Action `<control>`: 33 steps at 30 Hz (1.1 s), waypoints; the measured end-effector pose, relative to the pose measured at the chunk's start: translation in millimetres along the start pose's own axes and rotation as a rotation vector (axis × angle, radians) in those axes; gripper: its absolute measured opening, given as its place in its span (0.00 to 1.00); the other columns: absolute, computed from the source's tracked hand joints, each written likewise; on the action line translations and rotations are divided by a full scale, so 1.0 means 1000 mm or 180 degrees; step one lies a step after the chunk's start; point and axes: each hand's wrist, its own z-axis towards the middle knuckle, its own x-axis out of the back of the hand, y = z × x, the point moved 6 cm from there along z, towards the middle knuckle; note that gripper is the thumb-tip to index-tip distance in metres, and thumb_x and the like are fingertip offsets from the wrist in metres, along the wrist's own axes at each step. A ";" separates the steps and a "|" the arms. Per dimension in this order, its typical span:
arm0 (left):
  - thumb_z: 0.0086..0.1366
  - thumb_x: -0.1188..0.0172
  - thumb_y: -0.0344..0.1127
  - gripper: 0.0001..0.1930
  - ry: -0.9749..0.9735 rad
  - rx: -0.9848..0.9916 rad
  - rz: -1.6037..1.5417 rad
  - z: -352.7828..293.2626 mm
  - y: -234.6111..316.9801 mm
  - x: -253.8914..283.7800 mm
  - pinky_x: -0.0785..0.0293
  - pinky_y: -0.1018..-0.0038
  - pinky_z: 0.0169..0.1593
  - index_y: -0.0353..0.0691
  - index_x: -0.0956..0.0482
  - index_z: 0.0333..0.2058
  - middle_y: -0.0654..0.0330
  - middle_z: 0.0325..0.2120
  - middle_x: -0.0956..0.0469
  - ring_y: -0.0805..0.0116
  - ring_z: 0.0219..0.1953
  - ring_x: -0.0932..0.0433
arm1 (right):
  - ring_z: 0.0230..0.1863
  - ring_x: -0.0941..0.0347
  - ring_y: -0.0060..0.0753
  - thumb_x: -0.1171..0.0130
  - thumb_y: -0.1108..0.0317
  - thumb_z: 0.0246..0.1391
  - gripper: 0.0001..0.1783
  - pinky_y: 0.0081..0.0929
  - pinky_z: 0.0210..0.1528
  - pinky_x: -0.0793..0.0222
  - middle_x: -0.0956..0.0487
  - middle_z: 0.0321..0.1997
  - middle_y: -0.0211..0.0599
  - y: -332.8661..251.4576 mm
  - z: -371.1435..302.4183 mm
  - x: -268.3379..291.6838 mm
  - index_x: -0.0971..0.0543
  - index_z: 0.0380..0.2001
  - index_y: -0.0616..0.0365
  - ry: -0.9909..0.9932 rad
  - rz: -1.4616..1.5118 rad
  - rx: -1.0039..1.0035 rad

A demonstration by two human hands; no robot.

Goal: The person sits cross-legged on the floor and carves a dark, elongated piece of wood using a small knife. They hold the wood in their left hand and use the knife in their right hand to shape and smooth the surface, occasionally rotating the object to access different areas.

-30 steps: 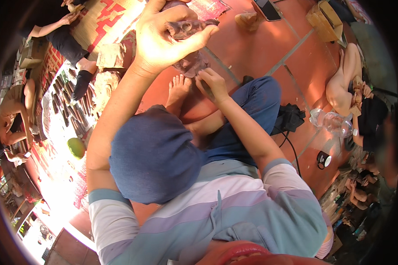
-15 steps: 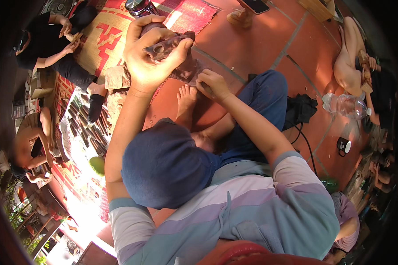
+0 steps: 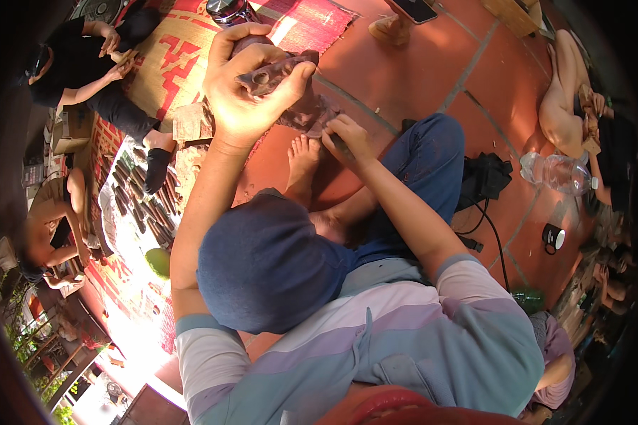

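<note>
My left hand (image 3: 242,95) is wrapped round a dark reddish-brown carved wooden piece (image 3: 310,115), with the thumb pressed along its upper part. The carving has an uneven surface and a small round hollow near my fingers. Much of it is hidden by the palm and fingers. At its lower right end is my right hand (image 3: 349,138), closed in a pinch against or just beside the wood. A dark sliver shows under those fingers, too small to name. Both hands are held out above my bare foot (image 3: 303,154) and my bent knee in blue trousers (image 3: 432,152).
Left of my left forearm stand wooden blocks (image 3: 192,122) beside many slim dark-handled tools (image 3: 145,202) laid in rows. A patterned mat (image 3: 164,78) spreads at upper left, with a person seated on it. On the right are a clear plastic bottle (image 3: 556,172), a black mug (image 3: 551,237) and a cable.
My right hand has shifted slightly right and down along the carving's end, and its grip has turned a little. The left hand keeps its hold. The whole view has moved slightly.
</note>
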 end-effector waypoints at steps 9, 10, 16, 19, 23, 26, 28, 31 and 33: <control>0.39 0.25 0.35 0.13 -0.0025 -0.0074 0.0171 0.001 0.005 0.002 0.25 0.72 0.38 0.37 0.19 0.22 0.52 0.34 0.26 0.62 0.38 0.23 | 0.28 0.28 0.43 0.38 0.69 0.43 0.06 0.36 0.30 0.30 0.27 0.27 0.36 0.006 0.000 -0.004 0.27 0.23 0.53 -0.0049 -0.0103 0.0197; 0.39 0.25 0.35 0.13 -0.0019 -0.0057 0.0198 0.001 0.005 0.002 0.25 0.72 0.38 0.37 0.19 0.22 0.52 0.34 0.26 0.62 0.38 0.23 | 0.28 0.28 0.43 0.38 0.69 0.42 0.06 0.36 0.30 0.30 0.27 0.27 0.35 0.005 0.002 -0.006 0.27 0.23 0.53 -0.0012 -0.0058 0.0261; 0.38 0.25 0.36 0.13 0.0060 -0.0027 0.0124 0.000 0.003 0.000 0.25 0.74 0.36 0.38 0.19 0.22 0.53 0.35 0.25 0.64 0.37 0.22 | 0.30 0.27 0.45 0.39 0.71 0.43 0.06 0.36 0.31 0.30 0.27 0.27 0.37 0.011 -0.009 0.000 0.27 0.23 0.54 -0.0152 -0.0057 0.0137; 0.38 0.25 0.36 0.13 0.0087 -0.0102 0.0216 0.000 0.003 0.002 0.24 0.74 0.36 0.38 0.19 0.22 0.54 0.35 0.25 0.64 0.36 0.22 | 0.30 0.27 0.46 0.39 0.71 0.44 0.07 0.36 0.32 0.30 0.28 0.27 0.39 0.004 0.001 -0.012 0.28 0.23 0.56 -0.0120 -0.0078 0.0362; 0.43 0.27 0.35 0.12 -0.0027 -0.0003 0.0106 -0.002 0.004 0.001 0.27 0.72 0.40 0.37 0.18 0.25 0.54 0.36 0.26 0.64 0.41 0.24 | 0.30 0.28 0.47 0.39 0.71 0.44 0.07 0.37 0.32 0.31 0.29 0.27 0.40 0.007 -0.015 -0.004 0.28 0.23 0.56 -0.0071 -0.0153 0.0339; 0.45 0.28 0.35 0.11 -0.0158 0.0020 0.0171 -0.001 0.005 0.000 0.28 0.71 0.42 0.37 0.17 0.27 0.53 0.36 0.26 0.63 0.45 0.25 | 0.30 0.28 0.46 0.39 0.71 0.44 0.07 0.36 0.32 0.31 0.29 0.27 0.40 0.002 -0.003 -0.007 0.28 0.23 0.56 -0.0174 -0.0190 0.0319; 0.45 0.28 0.35 0.11 -0.0162 -0.0004 0.0193 -0.002 0.005 0.001 0.28 0.71 0.43 0.37 0.17 0.27 0.53 0.36 0.26 0.63 0.45 0.25 | 0.31 0.28 0.46 0.39 0.71 0.44 0.07 0.36 0.32 0.31 0.29 0.28 0.39 0.001 -0.002 -0.012 0.28 0.23 0.55 -0.0147 -0.0138 0.0358; 0.44 0.27 0.34 0.11 -0.0183 0.0036 0.0176 -0.001 0.006 -0.002 0.28 0.71 0.45 0.37 0.17 0.26 0.52 0.37 0.26 0.62 0.45 0.25 | 0.31 0.28 0.46 0.39 0.71 0.44 0.07 0.37 0.32 0.31 0.28 0.28 0.39 0.006 -0.013 -0.001 0.28 0.23 0.55 -0.0286 -0.0136 0.0361; 0.43 0.27 0.35 0.12 -0.0159 0.0024 0.0143 -0.001 0.006 0.000 0.28 0.71 0.45 0.37 0.17 0.26 0.52 0.37 0.26 0.62 0.45 0.25 | 0.31 0.28 0.46 0.39 0.71 0.44 0.07 0.37 0.32 0.31 0.28 0.28 0.38 0.002 -0.002 -0.006 0.28 0.23 0.54 -0.0321 -0.0094 0.0272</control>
